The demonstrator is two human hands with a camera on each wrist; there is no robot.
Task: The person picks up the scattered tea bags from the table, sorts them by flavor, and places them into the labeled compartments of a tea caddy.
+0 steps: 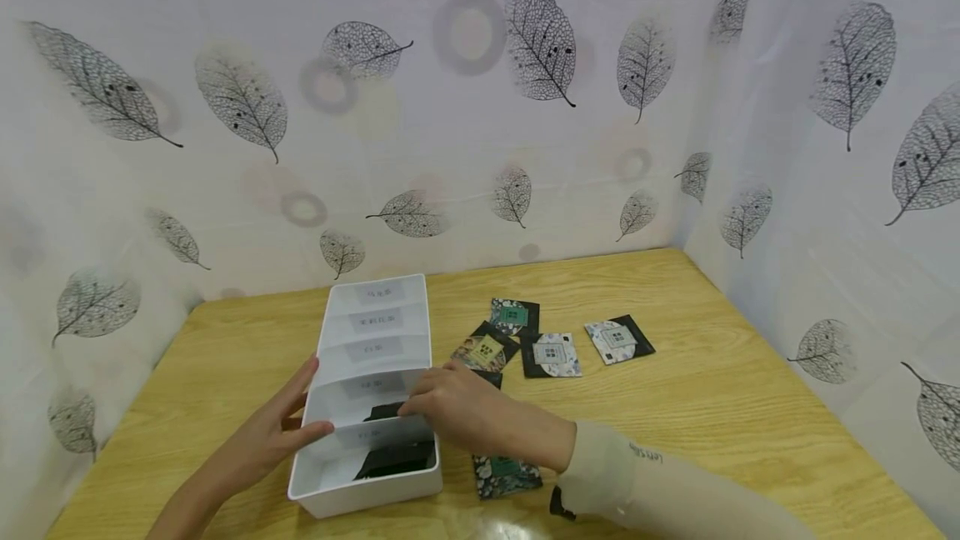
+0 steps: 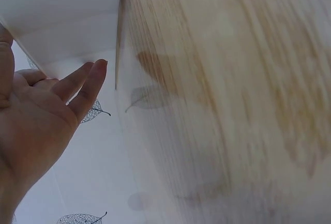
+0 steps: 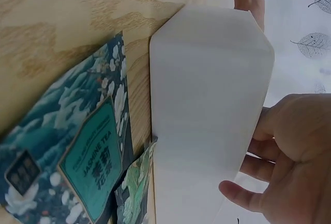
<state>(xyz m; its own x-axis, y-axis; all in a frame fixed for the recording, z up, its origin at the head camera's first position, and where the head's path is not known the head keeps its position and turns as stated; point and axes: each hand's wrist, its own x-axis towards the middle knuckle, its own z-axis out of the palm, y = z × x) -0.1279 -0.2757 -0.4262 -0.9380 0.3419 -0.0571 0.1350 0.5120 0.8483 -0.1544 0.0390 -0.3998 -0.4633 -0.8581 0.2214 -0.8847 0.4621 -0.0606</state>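
A long white box (image 1: 367, 490) with several labelled compartments stands on the wooden table. My left hand (image 1: 258, 438) rests against its left side, thumb over the rim, other fingers fairly straight; the left wrist view shows these fingers (image 2: 89, 87) beside the box wall. From the right, my right hand (image 1: 468, 411) reaches over the rim into the second compartment from the front. Its fingertips pinch the edge of a black sachet (image 1: 382, 412), mostly hidden behind the divider. Another black sachet (image 1: 397, 458) lies in the front compartment.
Right of the box lie several patterned tea sachets, among them a green-labelled one (image 1: 517, 317), a yellow-labelled one (image 1: 486, 347) and two white-and-black ones (image 1: 552, 354). A jasmine tea sachet (image 3: 93, 164) lies close beside the box wall. Leaf-printed curtains (image 1: 465, 132) enclose the table.
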